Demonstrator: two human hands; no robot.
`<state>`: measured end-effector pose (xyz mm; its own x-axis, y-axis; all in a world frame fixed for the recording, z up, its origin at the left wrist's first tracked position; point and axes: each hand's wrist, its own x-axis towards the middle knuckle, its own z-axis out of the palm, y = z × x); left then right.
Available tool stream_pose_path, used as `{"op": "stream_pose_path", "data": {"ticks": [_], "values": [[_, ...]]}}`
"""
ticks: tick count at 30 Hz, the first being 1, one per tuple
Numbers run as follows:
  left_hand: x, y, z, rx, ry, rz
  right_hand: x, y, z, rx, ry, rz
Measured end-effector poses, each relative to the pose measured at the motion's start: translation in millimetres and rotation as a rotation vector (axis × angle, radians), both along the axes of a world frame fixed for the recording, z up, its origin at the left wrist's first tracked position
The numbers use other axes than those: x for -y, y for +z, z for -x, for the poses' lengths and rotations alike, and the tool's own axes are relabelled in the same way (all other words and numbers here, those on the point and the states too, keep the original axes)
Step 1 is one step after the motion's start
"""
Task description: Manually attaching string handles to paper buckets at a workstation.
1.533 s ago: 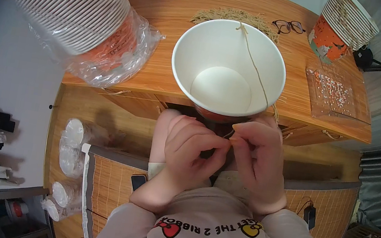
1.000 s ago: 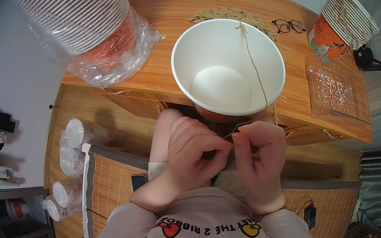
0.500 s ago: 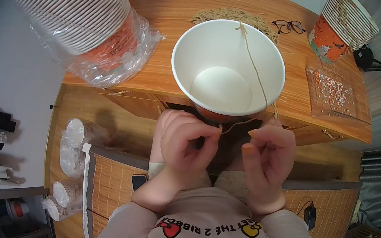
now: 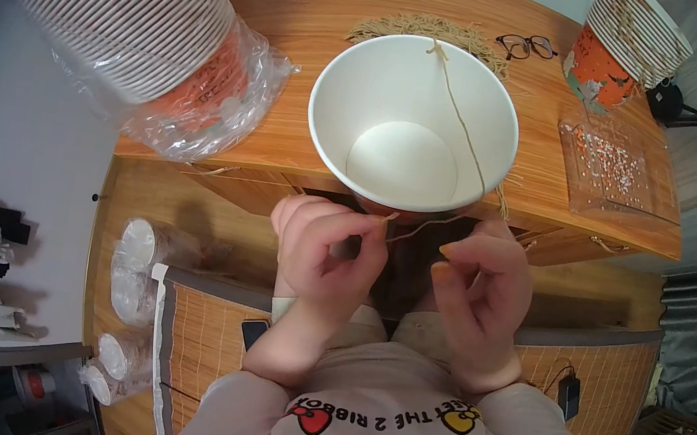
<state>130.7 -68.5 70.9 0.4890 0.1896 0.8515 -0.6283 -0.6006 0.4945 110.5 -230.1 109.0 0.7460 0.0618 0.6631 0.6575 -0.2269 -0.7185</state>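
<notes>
A large white paper bowl [image 4: 412, 127] stands at the near edge of the wooden table [image 4: 308, 17]. A thin tan string [image 4: 461, 126] runs from its far rim across the inside, over the near rim and down to my hands. My left hand [image 4: 326, 251] pinches one end of the string just below the bowl. My right hand [image 4: 482, 281] pinches the string a short way to the right. The stretch of string between my hands is pulled nearly taut.
A plastic-wrapped stack of bowls [image 4: 138, 16] lies at the left. Another stack of orange and white bowls [image 4: 628, 43] stands at the far right. Eyeglasses [image 4: 525, 44], a bundle of tan strings [image 4: 431, 27] and a clear tray of beads [image 4: 615, 165] are on the table.
My hands were pressed together below the bowl. They have drawn apart sideways, stretching the string between them.
</notes>
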Motion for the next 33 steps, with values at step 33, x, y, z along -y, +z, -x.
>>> {"op": "stream_pose_path", "data": {"ticks": [33], "values": [[4.1,8.7,-0.7,0.048,0.126,-0.154,-4.0,56.6,-24.3,0.123,-0.073,0.631]]}}
